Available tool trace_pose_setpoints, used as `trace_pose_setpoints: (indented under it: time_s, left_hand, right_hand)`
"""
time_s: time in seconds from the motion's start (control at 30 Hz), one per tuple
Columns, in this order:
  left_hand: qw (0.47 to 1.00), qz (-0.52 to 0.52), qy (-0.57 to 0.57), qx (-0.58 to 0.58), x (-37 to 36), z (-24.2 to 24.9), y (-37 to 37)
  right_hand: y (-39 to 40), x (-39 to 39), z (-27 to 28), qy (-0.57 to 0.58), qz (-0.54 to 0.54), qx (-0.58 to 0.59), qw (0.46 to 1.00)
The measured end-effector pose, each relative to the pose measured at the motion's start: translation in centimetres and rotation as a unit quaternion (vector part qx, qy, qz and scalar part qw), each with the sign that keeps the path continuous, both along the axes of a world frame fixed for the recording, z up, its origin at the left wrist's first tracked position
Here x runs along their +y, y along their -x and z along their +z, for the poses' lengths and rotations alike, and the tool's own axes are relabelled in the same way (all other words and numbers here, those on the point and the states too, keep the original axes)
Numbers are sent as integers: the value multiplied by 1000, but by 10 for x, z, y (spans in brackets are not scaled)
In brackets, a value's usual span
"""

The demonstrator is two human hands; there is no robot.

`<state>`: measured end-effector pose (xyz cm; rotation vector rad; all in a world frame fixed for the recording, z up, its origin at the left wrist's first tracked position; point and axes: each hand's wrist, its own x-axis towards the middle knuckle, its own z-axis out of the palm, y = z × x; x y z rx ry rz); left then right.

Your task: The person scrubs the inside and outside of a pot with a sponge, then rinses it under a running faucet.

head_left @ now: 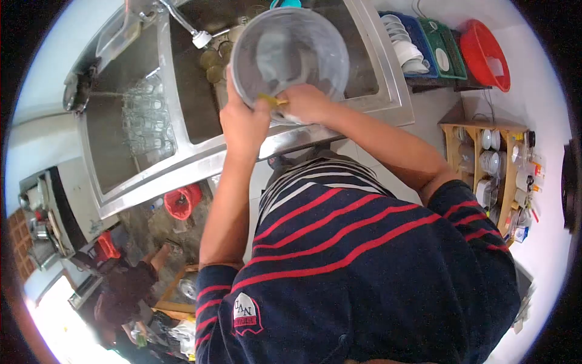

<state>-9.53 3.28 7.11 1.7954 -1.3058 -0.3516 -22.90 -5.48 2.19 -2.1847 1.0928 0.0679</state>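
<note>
— Striped sleeves fill the bottom of the view; what are the arms doing past them?

— Both reach over the steel sink (388, 79). The left hand (244, 124) grips the near rim of a big translucent bowl (290, 57), fingers curled over the edge, tipping its mouth towards the person so the inside is reachable.

— And the right hand (308, 103)?

— Its fingers are pressed together, pinching a yellow-green sponge (273, 101) against the bowl's lower rim.

— Why hold it over the basin?

— Probably so drips fall into the sink. The faucet (194, 33) hangs just left, and glasses (148, 121) sit in the neighbouring basin, apart from the bowl.
</note>
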Motion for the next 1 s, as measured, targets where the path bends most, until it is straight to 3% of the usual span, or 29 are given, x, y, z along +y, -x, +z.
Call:
trace_pose_setpoints:
  time_s: [0.07,0.1,0.13,0.2,0.27,0.33,0.43,0.47,0.53,0.6,0.67,0.7,0.73,0.77,0.83,0.87,0.9,0.97,1.0]
  left_hand:
    - [999,4,-42,19,3,1,4]
    - [996,15,-91,13,1,7,5]
    - [990,30,-137,6,0,10,3]
    - [992,33,-122,-13,0,4,-7]
    - [993,31,-109,-34,1,-1,-18]
    - [987,17,-116,113,3,-6,-26]
    - [993,19,-70,94,4,-11,-23]
    - [993,22,-70,95,5,-10,-22]
    - [991,4,-70,113,1,-1,-21]
    - [991,15,-88,104,1,9,-21]
    - [989,28,-107,93,4,11,-26]
    - [992,27,-93,79,5,9,-28]
    - [994,24,-78,66,7,9,-31]
    - [994,25,-78,67,9,9,-33]
    - [979,31,-73,186,14,9,-36]
    - [979,35,-70,187,15,7,-38]
    - [974,42,-61,215,17,4,-38]
    - [967,46,-53,246,17,3,-35]
    - [970,45,-62,232,16,6,-32]
  right_hand:
    - [-13,-7,-20,1,80,-94,992]
    - [-21,-3,-30,-84,-3,-178,981]
    - [-23,-9,-37,-82,2,-177,981]
    - [-23,-21,-40,-28,104,-110,988]
    - [-1,-30,-13,51,152,47,986]
    - [13,-56,-11,280,212,116,929]
    - [18,-52,-20,321,158,67,931]
    - [12,-43,-28,320,161,66,931]
    - [-13,-22,-44,40,85,-69,993]
    - [-56,-11,-37,-14,23,-128,991]
    - [-92,-29,-97,-69,-40,-289,954]
    - [-91,-28,-75,-74,-39,-290,953]
    - [-85,-37,-51,101,24,-296,949]
    - [-76,-42,-31,277,87,-292,911]
    - [-48,-50,-32,319,68,-261,908]
    - [-43,-49,-30,358,46,-231,904]
    - [-43,-44,-31,357,50,-231,904]
    - [-35,-32,-33,171,86,-17,981]
    - [-39,-28,-42,171,83,-15,982]
